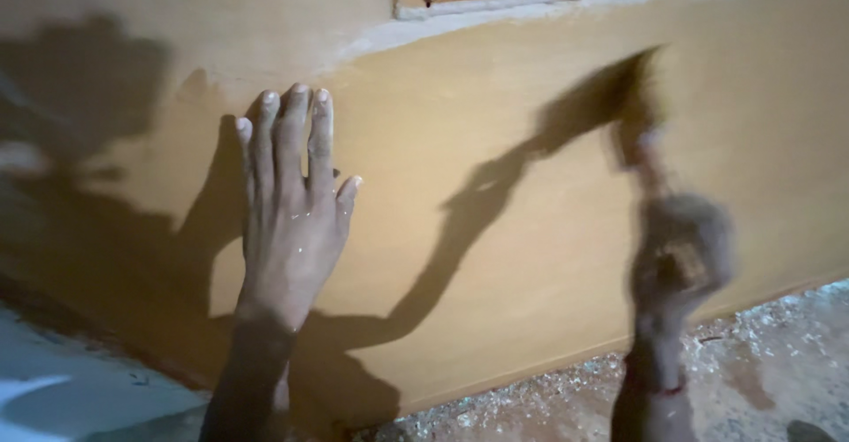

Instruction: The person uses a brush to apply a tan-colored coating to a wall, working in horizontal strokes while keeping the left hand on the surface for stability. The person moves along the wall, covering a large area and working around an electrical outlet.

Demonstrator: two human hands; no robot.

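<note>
Left hand (pixel 296 190) lies spread flat on the ochre wall (pixel 495 230), most already painted, while the blurred right hand (pixel 681 252) grips a brush (pixel 638 119) at the unpainted pale strip (pixel 460 22) above.

The left hand (pixel 294 203) is held flat, palm away from the camera, fingers (pixel 292 128) extended together and pointing upward, with pale specks on its back. The right hand (pixel 681 252) is raised, closed in a fist and heavily blurred.

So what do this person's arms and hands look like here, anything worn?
Both forearms are bare, with no sleeves in view. The left hand is flecked with pale paint or plaster specks. The right hand is motion-blurred; a thin red band circles its wrist. No gloves or rings can be seen.
</note>
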